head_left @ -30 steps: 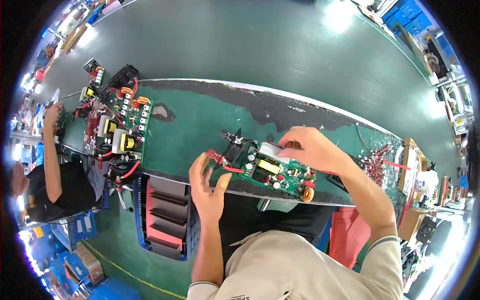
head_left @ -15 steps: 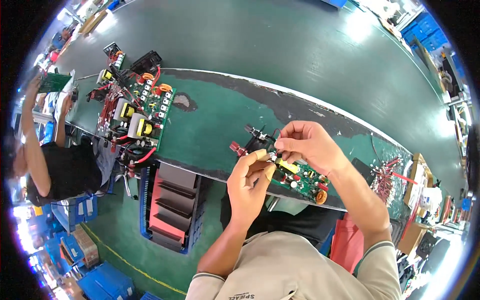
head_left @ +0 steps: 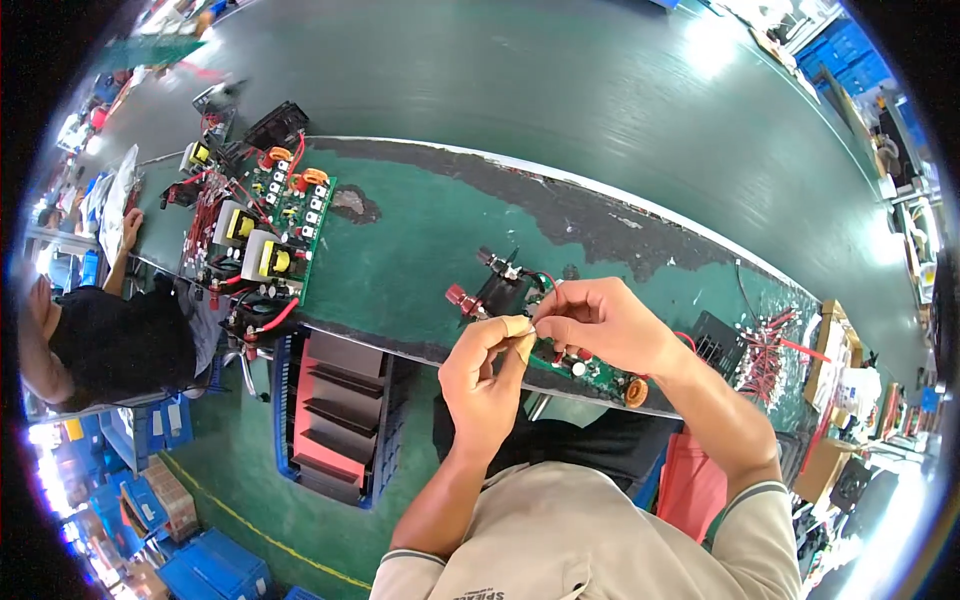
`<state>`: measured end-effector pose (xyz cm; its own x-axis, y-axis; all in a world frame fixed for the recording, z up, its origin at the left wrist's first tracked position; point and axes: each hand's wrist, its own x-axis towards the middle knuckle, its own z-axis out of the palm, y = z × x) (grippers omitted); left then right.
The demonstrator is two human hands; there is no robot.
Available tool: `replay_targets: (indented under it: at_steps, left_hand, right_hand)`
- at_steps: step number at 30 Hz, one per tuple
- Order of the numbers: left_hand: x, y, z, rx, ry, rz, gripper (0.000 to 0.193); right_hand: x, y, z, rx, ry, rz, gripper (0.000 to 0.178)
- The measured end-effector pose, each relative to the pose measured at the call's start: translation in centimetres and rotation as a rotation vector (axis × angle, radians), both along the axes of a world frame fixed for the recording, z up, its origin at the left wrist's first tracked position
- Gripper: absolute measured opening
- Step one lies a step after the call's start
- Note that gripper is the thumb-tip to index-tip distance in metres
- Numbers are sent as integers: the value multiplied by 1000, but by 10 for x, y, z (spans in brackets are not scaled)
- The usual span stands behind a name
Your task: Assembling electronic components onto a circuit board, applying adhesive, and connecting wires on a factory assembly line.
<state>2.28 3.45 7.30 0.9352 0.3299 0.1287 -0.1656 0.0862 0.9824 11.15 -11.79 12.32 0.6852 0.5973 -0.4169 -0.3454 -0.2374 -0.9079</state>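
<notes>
My left hand, with pale finger covers on the thumb and forefinger, is pinched closed above the bench edge. Against its fingertips my right hand is pinched closed too. Whatever sits between the fingertips is too small to make out. Under my hands lies a green circuit board, partly hidden, with an orange-brown wound coil at its right end. Just beyond my left hand stands a black panel with a red terminal post and a black one. A thin red wire curves from the panel toward my right fingers.
Populated circuit boards with red wires crowd the left of the green bench. Right of my arm are a black panel and a bundle of red wires. A blue crate stands below; a co-worker sits left.
Both hands have shifted slightly left and down, and their fingertips now meet. The view has shifted a little. At the far left, the co-worker's green board has moved up and away.
</notes>
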Motion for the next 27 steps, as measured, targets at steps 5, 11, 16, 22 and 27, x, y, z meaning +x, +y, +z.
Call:
replay_targets:
  at_steps: [5, 11, 16, 22, 27]
  left_hand:
    - [21, 7, 18, 303, -200, -22, 24]
    - [56, 27, 39, 630, -369, -118, 28]
    - [63, 28, 31, 451, -216, -106, 23]
    - [63, 28, 31, 346, -30, -34, 28]
    - [66, 25, 37, 433, 28, -21, 28]
  right_hand:
    - [23, -8, 8, 95, 204, -6, 13]
    - [58, -2, 20, 146, 376, 21, 16]
    - [65, 7, 22, 74, 200, 20, 17]
    - [70, 13, 14, 79, 66, 48, 19]
    - [78, 10, 11, 115, 129, 70, 20]
